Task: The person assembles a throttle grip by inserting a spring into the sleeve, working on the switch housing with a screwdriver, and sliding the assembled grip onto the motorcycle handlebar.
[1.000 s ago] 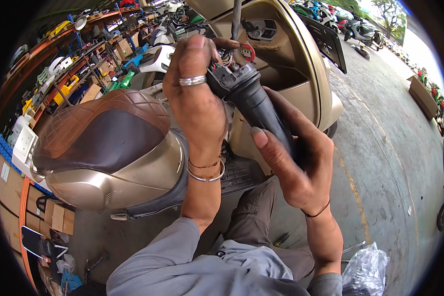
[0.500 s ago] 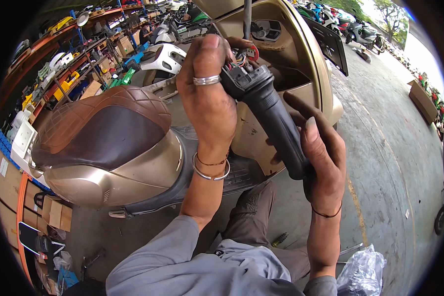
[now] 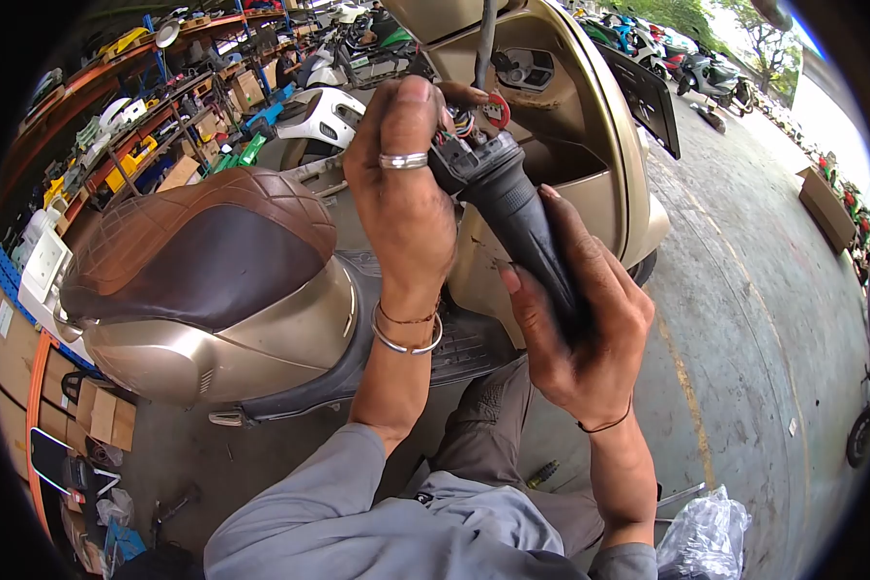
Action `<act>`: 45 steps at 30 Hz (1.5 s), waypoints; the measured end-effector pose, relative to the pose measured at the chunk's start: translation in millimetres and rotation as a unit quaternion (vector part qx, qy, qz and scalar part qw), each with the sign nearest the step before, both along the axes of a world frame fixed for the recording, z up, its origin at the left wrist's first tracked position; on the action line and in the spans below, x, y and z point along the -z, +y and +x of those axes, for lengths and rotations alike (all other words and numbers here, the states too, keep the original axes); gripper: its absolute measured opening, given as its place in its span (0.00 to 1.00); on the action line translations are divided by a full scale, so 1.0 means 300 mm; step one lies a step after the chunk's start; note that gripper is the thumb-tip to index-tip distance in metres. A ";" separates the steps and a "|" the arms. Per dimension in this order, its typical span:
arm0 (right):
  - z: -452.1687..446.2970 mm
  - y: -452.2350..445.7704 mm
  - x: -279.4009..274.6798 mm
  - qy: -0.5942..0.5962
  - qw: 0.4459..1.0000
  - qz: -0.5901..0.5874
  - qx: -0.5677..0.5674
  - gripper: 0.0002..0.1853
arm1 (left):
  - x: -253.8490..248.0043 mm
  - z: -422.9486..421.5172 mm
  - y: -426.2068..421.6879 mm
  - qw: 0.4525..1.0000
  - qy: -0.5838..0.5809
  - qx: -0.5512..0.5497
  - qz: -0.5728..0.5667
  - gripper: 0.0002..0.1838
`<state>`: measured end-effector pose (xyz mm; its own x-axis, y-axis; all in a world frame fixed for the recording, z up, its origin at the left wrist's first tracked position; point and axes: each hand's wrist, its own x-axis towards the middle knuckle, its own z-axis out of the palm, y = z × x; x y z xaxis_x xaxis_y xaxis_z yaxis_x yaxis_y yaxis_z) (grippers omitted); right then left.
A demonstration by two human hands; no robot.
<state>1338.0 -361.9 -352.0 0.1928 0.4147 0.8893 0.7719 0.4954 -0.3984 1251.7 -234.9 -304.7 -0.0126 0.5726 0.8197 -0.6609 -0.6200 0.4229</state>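
Note:
A black scooter handlebar grip slants down to the right between my two hands. My left hand, with a ring on it, is closed around the housing at the grip's upper end. Coloured wires and a round red part stick out there, beside my left fingertips. My right hand wraps the lower part of the rubber, thumb on the near side and fingers on the far side. A dark cable rises behind the housing.
Behind my hands stands a gold scooter front panel with an open compartment. A brown quilted seat on the gold body is to the left. Shelves of parts line the far left. Clear plastic wrap lies on the floor at lower right.
My right hand has moved left and closed around the lower grip, where its fingers were looser before. The grip has shifted slightly left. My left hand keeps its hold.

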 end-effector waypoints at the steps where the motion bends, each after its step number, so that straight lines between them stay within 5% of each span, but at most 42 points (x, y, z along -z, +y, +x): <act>1: 0.002 -0.001 -0.001 -0.006 1.000 0.000 0.005 0.29 | 0.005 0.001 0.009 1.000 -0.010 0.009 0.003 0.16; 5: -0.002 -0.020 -0.013 0.147 0.982 -0.017 -0.114 0.35 | 0.029 0.025 0.019 0.999 -0.015 -0.010 0.031 0.16; 9: 0.025 -0.069 -0.051 0.385 0.853 -0.179 -0.303 0.40 | 0.019 0.032 0.021 0.979 -0.085 0.182 -0.010 0.17; 10: 0.027 -0.056 -0.041 0.381 0.847 -0.164 -0.331 0.40 | 0.035 0.019 0.052 0.990 -0.057 0.130 -0.018 0.15; 18: 0.020 0.069 -0.075 0.160 0.947 -0.044 -0.276 0.27 | 0.023 -0.007 0.092 0.891 -0.112 0.439 0.027 0.14; 22: 0.048 0.153 -0.107 0.050 0.952 -0.047 -0.299 0.25 | 0.040 -0.022 0.091 0.911 -0.087 0.404 -0.010 0.16; 25: 0.041 0.179 -0.104 0.134 0.912 -0.086 -0.377 0.23 | 0.040 -0.005 0.046 0.997 -0.033 -0.044 0.046 0.27; 28: 0.010 0.183 -0.107 0.164 0.905 -0.049 -0.389 0.20 | 0.112 -0.069 0.056 0.962 0.044 -0.160 0.215 0.34; 34: 0.041 0.197 -0.109 0.099 0.926 -0.065 -0.358 0.17 | 0.151 -0.229 0.011 0.956 0.224 -0.143 0.126 0.29; 37: 0.086 0.202 -0.158 -0.084 0.955 -0.005 -0.285 0.18 | 0.091 -0.245 -0.018 0.958 0.245 -0.088 0.123 0.27; 45: 0.077 0.228 -0.185 -0.018 0.946 -0.028 -0.322 0.16 | 0.008 -0.284 0.038 0.918 0.317 -0.126 0.202 0.23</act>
